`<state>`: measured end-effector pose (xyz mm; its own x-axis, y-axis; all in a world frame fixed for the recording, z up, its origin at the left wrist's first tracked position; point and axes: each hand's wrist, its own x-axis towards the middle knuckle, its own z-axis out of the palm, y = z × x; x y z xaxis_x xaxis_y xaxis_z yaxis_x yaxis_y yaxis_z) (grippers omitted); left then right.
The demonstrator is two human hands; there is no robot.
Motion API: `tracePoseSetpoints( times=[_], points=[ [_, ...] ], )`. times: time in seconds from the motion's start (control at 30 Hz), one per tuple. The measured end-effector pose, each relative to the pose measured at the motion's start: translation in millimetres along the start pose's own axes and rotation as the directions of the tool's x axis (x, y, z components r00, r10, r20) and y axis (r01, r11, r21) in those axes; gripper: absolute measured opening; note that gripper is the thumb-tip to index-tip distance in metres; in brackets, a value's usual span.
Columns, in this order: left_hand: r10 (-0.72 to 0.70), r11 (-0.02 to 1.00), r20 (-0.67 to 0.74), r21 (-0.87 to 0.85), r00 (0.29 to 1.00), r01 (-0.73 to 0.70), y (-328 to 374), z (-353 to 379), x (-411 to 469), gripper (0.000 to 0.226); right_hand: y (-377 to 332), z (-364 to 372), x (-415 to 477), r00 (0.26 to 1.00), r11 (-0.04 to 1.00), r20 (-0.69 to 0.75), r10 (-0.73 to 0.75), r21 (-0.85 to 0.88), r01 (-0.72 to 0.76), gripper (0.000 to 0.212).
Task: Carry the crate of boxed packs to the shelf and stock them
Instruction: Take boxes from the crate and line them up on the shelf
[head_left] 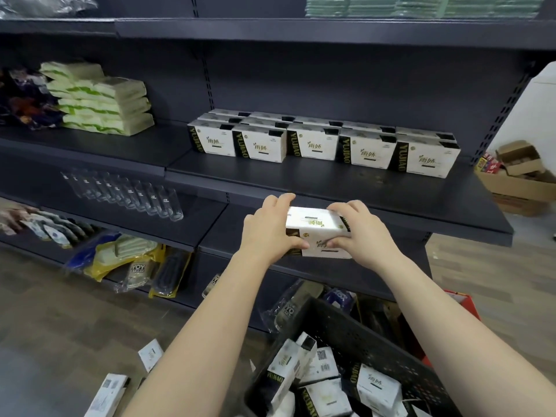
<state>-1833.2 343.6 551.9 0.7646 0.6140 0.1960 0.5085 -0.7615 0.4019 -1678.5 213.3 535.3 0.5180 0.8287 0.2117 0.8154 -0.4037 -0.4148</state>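
A dark grey metal shelving unit (270,79) with slotted uprights fills the space beyond the two hands, standing on a pale wood-look plank floor (60,311). Just beyond and above the hands runs a dark grey shelf board (331,182). Farther back on it sit matching white-and-black boxed packs (316,144), lined up side by side and several rows deep, with bare board in front of them. Up and off to the left of the left hand lies a stack of soft green-and-white wrapped packs (99,99). Lower on that side, a row of clear tumblers (129,194) stands on the next board down. Far to the right of the right hand, open brown cardboard cartons (520,176) rest by a white wall. The left hand (269,233) and right hand (361,233) hold one white rectangular cardboard pack (319,230) between them in the air, near the front edge of the stocked board. Each hand clamps one end, with fingers curled over the far side and the thumb on the near face. The pack carries green script on its white faces and a black end band with gold lettering. Below the hands, toward the person, a black perforated plastic crate (370,335) holds more such packs (379,389), tumbled at angles. Beside the left forearm, on its left, a few loose packs (150,355) lie on the floor.
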Motion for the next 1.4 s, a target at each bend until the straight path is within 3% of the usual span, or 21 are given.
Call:
tracePoseSetpoints(
  times=[0.13, 0.37, 0.53, 0.73, 1.07, 1.4],
  points=[
    [-0.036, 0.999, 0.037, -0.009, 0.999, 0.037, -32, -12, 33, 0.111, -5, 0, 39, 0.994, 0.996, -0.070, 0.081, -0.041, -0.084, 0.063],
    [0.039, 0.990, 0.057, 0.130, 0.998, -0.046, -81, -21, 103, 0.097, -19, 5, 115, 0.948, 0.964, -0.205, 0.242, -0.059, -0.259, 0.067],
    [0.105, 0.982, 0.077, 0.150, 0.992, -0.115, -104, -21, 143, 0.090, -21, 20, 159, 0.916, 0.931, -0.222, 0.334, -0.076, -0.358, 0.063],
    [0.149, 0.979, 0.089, 0.127, 0.985, -0.159, -125, -12, 179, 0.082, -22, 37, 197, 0.898, 0.909, -0.251, 0.360, -0.121, -0.398, 0.077],
    [0.159, 0.978, 0.140, 0.111, 0.977, -0.175, -146, 3, 224, 0.079, -15, 53, 258, 0.857, 0.866, -0.295, 0.423, -0.145, -0.478, 0.060],
    [0.193, 0.971, 0.168, 0.105, 0.967, -0.212, -148, 22, 244, 0.078, 2, 50, 271, 0.880, 0.899, -0.305, 0.364, -0.131, -0.417, 0.060]
  ],
)
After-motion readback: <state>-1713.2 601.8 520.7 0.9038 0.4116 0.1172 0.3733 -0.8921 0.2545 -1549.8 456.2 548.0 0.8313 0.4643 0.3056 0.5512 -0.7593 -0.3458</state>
